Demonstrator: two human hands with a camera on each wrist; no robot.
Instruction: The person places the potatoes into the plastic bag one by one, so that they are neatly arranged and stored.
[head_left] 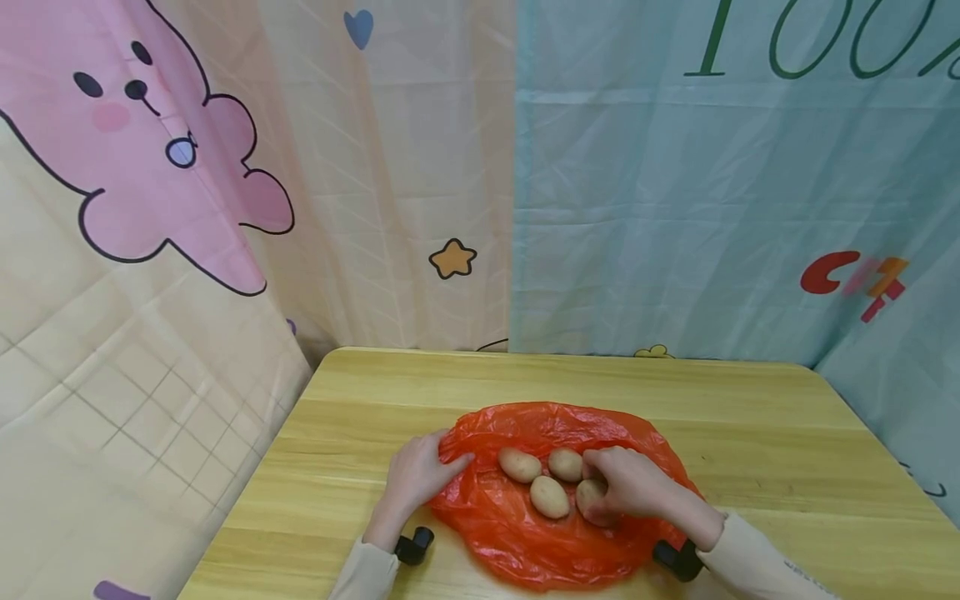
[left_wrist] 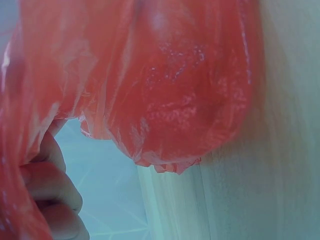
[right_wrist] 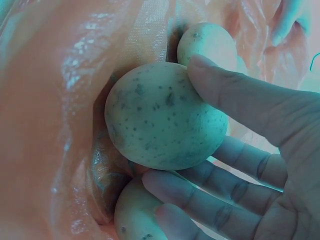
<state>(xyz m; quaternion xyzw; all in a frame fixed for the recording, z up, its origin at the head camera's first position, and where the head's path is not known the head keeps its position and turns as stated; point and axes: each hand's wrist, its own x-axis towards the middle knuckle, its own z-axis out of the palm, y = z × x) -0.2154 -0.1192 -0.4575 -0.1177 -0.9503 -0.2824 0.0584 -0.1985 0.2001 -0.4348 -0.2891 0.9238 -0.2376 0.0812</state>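
A crumpled red plastic bag [head_left: 510, 546] lies spread on the table, with several pale potatoes [head_left: 550, 497] grouped on it. At the bag's left side my left hand [head_left: 422, 471] grips the plastic; its curled fingers [left_wrist: 52, 187] show behind the film in the left wrist view. My right hand [head_left: 626, 483] holds the rightmost, dark-speckled potato [right_wrist: 162, 117], thumb on one side and fingers round the other. In the right wrist view, another potato [right_wrist: 207, 46] sits beyond it and a third [right_wrist: 137, 210] lies under the fingertips.
The wooden table [head_left: 787, 467] extends around the bag, its far edge against hanging printed curtains [head_left: 637, 208]. A black wrist device [head_left: 415, 546] sits by the left wrist and another black device [head_left: 677, 560] by the right.
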